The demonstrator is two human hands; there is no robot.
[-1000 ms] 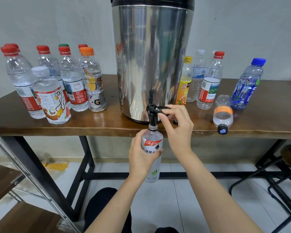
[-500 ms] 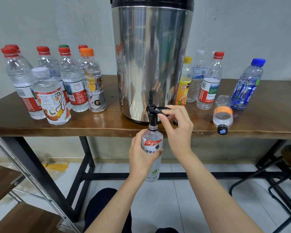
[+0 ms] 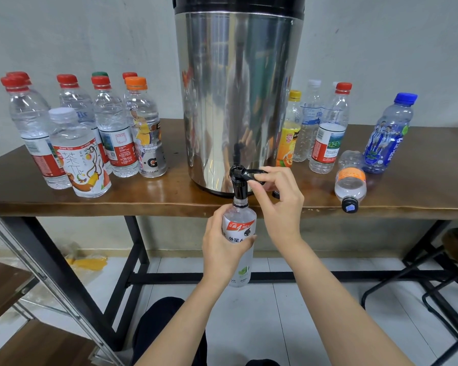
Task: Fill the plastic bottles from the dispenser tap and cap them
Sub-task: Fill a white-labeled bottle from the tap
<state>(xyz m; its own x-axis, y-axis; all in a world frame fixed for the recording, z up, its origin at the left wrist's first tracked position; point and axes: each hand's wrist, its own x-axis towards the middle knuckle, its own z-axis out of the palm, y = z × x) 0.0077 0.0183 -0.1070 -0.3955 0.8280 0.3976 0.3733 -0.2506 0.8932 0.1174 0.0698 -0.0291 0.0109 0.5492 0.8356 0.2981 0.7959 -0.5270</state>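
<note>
A tall steel dispenser (image 3: 238, 96) stands on the wooden table (image 3: 169, 199). Its black tap (image 3: 239, 184) hangs over the front edge. My left hand (image 3: 222, 249) grips an uncapped clear bottle with a white label (image 3: 239, 225), its mouth right under the tap spout. My right hand (image 3: 275, 202) pinches the tap's black lever (image 3: 251, 174). Several capped, filled bottles (image 3: 111, 128) stand left of the dispenser. Several more bottles (image 3: 328, 128) stand to its right. An orange-labelled bottle with a dark cap (image 3: 351, 180) lies on its side near the front edge.
A small black cap (image 3: 275, 194) lies on the table behind my right hand. Black table legs and a crossbar (image 3: 169, 277) run below. A metal rack (image 3: 24, 260) is at left, a black stool frame (image 3: 434, 286) at right. My knees (image 3: 167, 331) show at the bottom.
</note>
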